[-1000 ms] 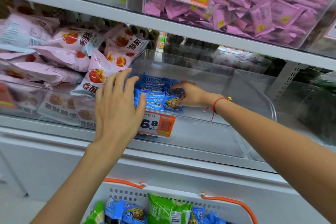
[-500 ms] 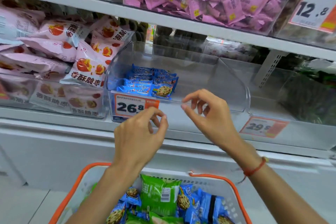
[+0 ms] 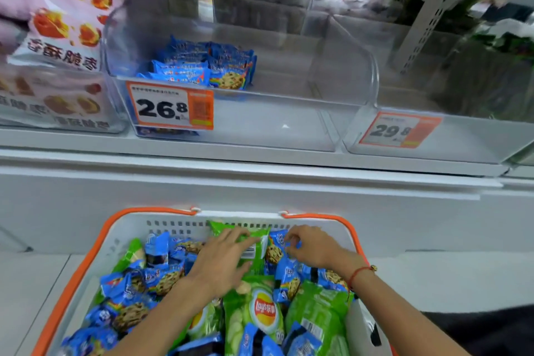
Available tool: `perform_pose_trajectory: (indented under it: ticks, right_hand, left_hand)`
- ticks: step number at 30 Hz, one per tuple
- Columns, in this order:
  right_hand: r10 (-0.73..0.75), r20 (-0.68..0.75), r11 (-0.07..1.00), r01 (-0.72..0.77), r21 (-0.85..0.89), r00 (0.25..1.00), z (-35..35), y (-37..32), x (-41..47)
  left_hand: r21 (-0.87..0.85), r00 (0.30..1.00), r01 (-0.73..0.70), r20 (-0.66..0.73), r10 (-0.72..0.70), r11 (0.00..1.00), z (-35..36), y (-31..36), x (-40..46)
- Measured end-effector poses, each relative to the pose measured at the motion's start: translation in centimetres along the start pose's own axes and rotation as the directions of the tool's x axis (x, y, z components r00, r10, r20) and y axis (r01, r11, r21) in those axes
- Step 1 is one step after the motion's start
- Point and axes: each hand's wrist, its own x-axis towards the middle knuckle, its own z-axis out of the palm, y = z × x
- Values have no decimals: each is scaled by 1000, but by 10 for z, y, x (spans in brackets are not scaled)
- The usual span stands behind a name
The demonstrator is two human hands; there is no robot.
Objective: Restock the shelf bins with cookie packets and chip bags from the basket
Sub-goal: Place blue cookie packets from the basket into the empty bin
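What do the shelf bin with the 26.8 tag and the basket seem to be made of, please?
The shelf bin looks like clear, glossy rigid plastic: the shelf shows through its walls. The basket looks like matte white moulded plastic with slotted vents and an orange rim, probably plastic too.

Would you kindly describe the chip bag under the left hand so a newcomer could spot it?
Start at the orange-rimmed white basket. Against its far wall stands a green chip bag, the left hand lying across it. Unlike the other green bags, it shows a white barcode.
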Motion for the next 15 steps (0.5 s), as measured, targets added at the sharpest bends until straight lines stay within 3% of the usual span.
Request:
perform_pose_trajectory:
  ticks: [3, 5, 10, 15]
  right_hand:
    - [-2, 367, 999, -11, 32, 930, 6, 4, 1]
    - [7, 457, 998, -32, 47, 889, 7, 5, 1]
    - [-23, 346, 977, -51, 205, 938, 15, 16, 1]
    - [-45, 104, 876, -10, 482, 994, -14, 14, -7]
  left_hand:
    - [-1, 999, -15, -40, 15, 1000, 10, -1, 1]
    - [-45, 999, -13, -38, 11, 999, 16, -2, 2]
    - [-260, 999, 53, 26, -48, 964, 20, -2, 6]
    - [-433, 993, 110, 3, -121, 895, -4, 3, 7]
